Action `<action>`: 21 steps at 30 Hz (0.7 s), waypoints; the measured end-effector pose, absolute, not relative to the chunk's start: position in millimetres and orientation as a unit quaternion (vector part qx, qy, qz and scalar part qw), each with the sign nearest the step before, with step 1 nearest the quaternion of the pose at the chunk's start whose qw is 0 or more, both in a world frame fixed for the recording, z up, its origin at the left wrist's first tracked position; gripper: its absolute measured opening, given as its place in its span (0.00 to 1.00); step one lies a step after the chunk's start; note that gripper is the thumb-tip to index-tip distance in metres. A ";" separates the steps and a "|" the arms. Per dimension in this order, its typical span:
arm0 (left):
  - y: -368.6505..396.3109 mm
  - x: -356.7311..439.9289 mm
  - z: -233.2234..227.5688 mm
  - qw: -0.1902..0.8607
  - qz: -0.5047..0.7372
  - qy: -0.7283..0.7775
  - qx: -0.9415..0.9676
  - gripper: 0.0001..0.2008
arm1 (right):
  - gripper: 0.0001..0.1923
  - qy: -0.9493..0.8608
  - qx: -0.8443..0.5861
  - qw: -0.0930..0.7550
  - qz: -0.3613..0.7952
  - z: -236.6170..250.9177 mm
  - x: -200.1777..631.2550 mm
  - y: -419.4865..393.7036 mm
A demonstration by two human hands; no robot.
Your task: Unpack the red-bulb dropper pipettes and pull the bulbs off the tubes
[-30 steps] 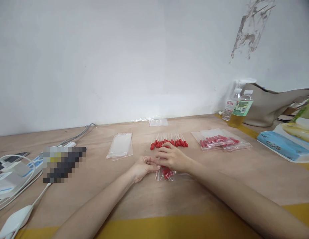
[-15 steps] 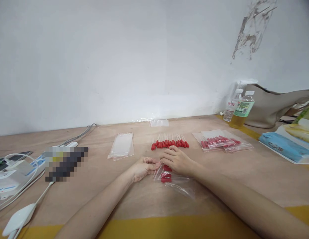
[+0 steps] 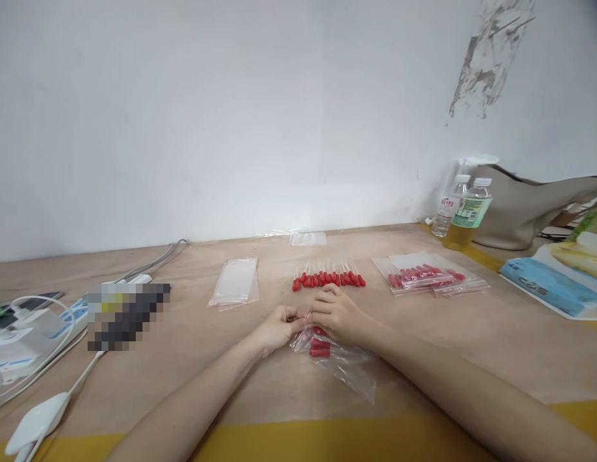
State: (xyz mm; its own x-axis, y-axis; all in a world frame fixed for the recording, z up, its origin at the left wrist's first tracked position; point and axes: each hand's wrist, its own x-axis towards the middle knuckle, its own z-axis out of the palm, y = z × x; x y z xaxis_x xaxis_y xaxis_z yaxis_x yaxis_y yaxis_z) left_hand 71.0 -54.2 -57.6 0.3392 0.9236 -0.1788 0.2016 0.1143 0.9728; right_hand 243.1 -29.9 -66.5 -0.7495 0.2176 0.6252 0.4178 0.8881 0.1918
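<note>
**Both hands pinching the mouth of a small clear bag w/ red-tipped pieces inside**

Head view, the only one. Left hand [image 3: 278, 327] and right hand [image 3: 337, 313] meet at centre of the pale wooden tabletop [image 3: 472, 346], fingertips together on the far-left edge of a small clear plastic zip bag [image 3: 339, 360]. Both hands are curled, pinching the bag mouth; not spread. The bag lies flat, trailing toward near-right, w/ a few short red-capped clear droppers [image 3: 320, 347] bunched just under the right hand.

Doing this step well, as I judge it: keep the red pieces pushed away from the mouth so nothing catches in the seal, hold one corner fixed w/ the left, run the right thumb and forefinger along the strip w/ even pressure, bag kept flat on the table.

Around: a row of loose red-capped droppers [image 3: 328, 277] just beyond the hands; a stack of empty clear bags [image 3: 233, 282] far-left; filled clear bags w/ red contents [image 3: 426, 274] far-right; two clear plastic drink bottles [image 3: 461, 215] by the wall.

Writing: the blue and white flat pack [image 3: 544, 287] at right shows print that looks like "C25", not sure. Bottle labels (one green, one red/white) too small to read. A pixelated patch at left hides whatever is there.
</note>
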 end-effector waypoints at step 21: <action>-40.7 63.5 -86.8 0.302 0.367 0.528 0.703 0.10 | 0.11 -0.879 -0.403 0.219 0.127 -48.5 286.1 -56.5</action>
